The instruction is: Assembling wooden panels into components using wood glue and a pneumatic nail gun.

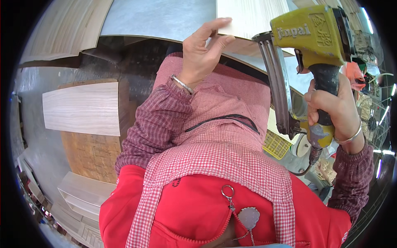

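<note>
My right hand [333, 103] is wrapped round the black grip of a yellow pneumatic nail gun [308, 33]. The gun is raised at the right, its dark nose close to the edge of a pale wooden board [252, 18] on the worktable. An air hose fitting hangs from the bottom of its handle. Over at the board's near left corner is my left hand [202, 51], thumb and fingers apart, the fingertips at the board's edge. Whether those fingertips press on the board I cannot tell.
The blue-grey worktable [157, 18] spans the top. Stacked wooden panels [64, 29] lie at the far left. Lower left, a pale board [82, 108] rests on a brown wooden sheet [93, 155]. A yellow plastic basket [276, 144] stands right of my apron.
</note>
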The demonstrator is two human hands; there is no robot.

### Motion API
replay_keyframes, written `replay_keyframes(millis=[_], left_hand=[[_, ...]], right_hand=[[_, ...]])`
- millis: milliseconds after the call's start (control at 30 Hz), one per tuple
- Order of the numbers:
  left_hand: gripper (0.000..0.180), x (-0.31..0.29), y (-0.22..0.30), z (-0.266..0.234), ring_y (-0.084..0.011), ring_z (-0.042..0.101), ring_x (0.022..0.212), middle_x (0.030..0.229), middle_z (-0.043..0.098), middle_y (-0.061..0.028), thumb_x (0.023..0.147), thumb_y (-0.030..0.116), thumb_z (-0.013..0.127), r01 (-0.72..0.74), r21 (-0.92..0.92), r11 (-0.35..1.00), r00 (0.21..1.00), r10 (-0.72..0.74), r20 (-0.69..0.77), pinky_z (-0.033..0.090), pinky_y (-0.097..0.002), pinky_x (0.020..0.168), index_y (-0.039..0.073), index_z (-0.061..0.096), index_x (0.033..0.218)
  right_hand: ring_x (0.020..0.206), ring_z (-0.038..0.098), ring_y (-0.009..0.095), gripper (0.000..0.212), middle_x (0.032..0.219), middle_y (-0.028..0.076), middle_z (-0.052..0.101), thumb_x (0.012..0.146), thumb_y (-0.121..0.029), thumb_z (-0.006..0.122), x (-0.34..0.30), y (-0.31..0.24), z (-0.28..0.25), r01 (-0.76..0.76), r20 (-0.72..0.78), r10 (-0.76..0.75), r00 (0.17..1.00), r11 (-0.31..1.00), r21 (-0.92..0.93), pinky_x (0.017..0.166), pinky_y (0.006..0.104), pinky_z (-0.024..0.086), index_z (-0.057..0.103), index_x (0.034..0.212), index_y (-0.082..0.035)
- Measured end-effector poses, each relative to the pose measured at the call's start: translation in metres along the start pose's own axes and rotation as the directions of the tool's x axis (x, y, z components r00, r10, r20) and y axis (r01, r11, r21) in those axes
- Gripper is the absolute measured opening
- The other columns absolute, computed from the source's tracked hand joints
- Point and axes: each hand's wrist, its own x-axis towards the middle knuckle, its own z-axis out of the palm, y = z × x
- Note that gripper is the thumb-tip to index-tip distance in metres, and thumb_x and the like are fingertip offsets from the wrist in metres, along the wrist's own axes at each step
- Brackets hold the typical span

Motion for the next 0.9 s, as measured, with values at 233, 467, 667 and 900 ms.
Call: replay_keyframes(millis=[233,467,667,900], left_hand=[[0.007,-0.005,-0.005,-0.005,-0.01,0.058,0.068,0.079,0.063,-0.0003,0.083,0.008,0.07,0.025,0.025,0.999,0.99,-0.022,-0.141,0.047,-0.0192,0.061,0.007,0.066,0.088],[0.007,-0.006,-0.014,-0.008,-0.0108,0.051,0.062,0.074,0.059,-0.0006,0.084,0.012,0.07,-0.143,0.209,0.967,0.982,0.166,-0.093,0.043,-0.0226,0.055,0.006,0.066,0.084],[0.008,-0.005,-0.015,-0.007,-0.0106,0.051,0.061,0.073,0.06,-0.0003,0.087,0.014,0.068,-0.164,0.231,0.959,0.974,0.194,-0.115,0.043,-0.0227,0.055,0.007,0.067,0.083],[0.016,0.014,-0.003,-0.025,-0.0083,0.053,0.064,0.075,0.062,-0.0011,0.087,0.022,0.068,0.279,-0.082,0.957,0.96,-0.277,0.041,0.044,-0.0198,0.061,0.006,0.068,0.086]], right_hand=[[0.041,0.048,0.012,0.019,0.053,0.005,0.054,0.074,-0.003,0.059,-0.002,0.01,-0.002,-0.019,-0.015,0.021,1.0,0.992,0.125,0.044,0.0227,0.041,0.056,0.092,0.003],[0.041,0.047,0.012,0.018,0.053,0.006,0.053,0.074,-0.001,0.059,-0.003,0.008,0.003,-0.007,-0.04,0.013,0.999,0.988,0.154,0.044,0.0233,0.041,0.055,0.091,0.003],[0.041,0.047,0.013,0.018,0.054,0.006,0.053,0.073,0.0,0.059,-0.002,0.013,-0.001,-0.035,-0.043,0.043,0.998,0.985,0.167,0.044,0.0232,0.041,0.055,0.09,0.003],[0.04,0.048,0.013,0.017,0.054,0.006,0.053,0.072,0.0,0.06,-0.003,0.014,0.002,-0.015,-0.059,0.025,0.998,0.987,0.161,0.044,0.0234,0.042,0.055,0.088,0.002]])
